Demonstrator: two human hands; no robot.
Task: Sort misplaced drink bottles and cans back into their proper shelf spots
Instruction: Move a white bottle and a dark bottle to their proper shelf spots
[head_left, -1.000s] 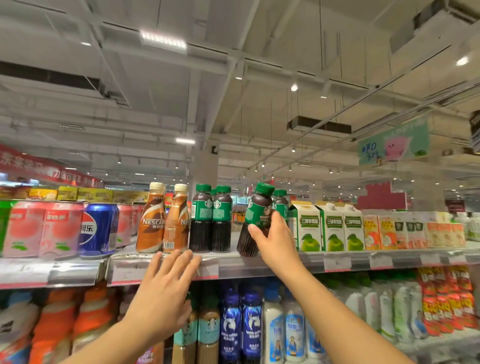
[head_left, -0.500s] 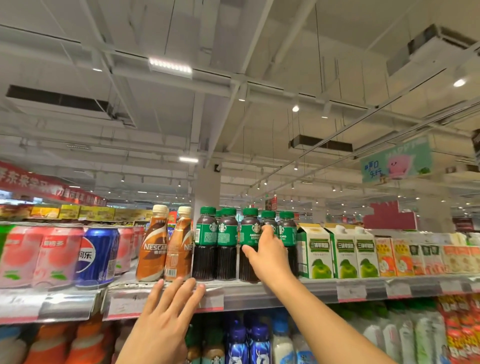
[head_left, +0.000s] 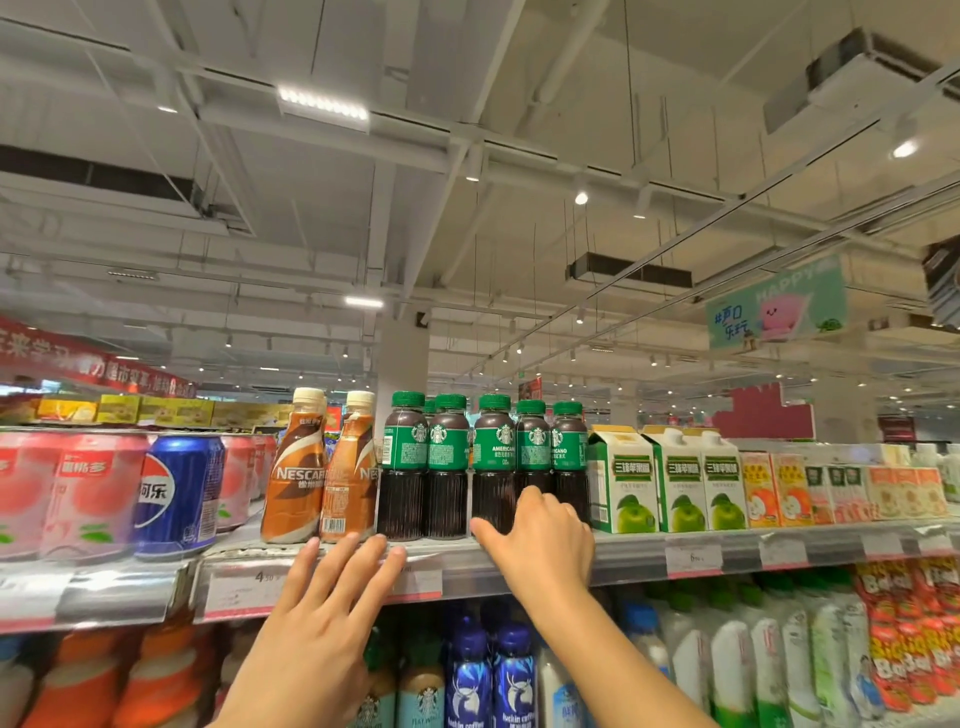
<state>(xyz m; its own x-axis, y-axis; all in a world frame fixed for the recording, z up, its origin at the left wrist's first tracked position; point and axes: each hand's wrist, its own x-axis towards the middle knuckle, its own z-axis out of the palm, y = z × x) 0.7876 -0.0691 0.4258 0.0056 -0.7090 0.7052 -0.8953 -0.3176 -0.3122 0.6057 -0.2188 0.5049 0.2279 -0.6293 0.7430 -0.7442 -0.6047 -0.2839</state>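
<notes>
Five green-capped Starbucks bottles (head_left: 493, 462) stand upright in a row on the top shelf (head_left: 649, 551), between the Nescafé bottles (head_left: 322, 467) and the apple juice cartons (head_left: 670, 478). My right hand (head_left: 540, 545) rests loosely spread at their bases, pinching nothing. My left hand (head_left: 322, 618) lies flat, fingers straight, against the shelf edge.

Single head-worn view, tilted upward, close to the top shelf (head_left: 649, 558), ceiling (head_left: 467, 208) filling upper half
</notes>
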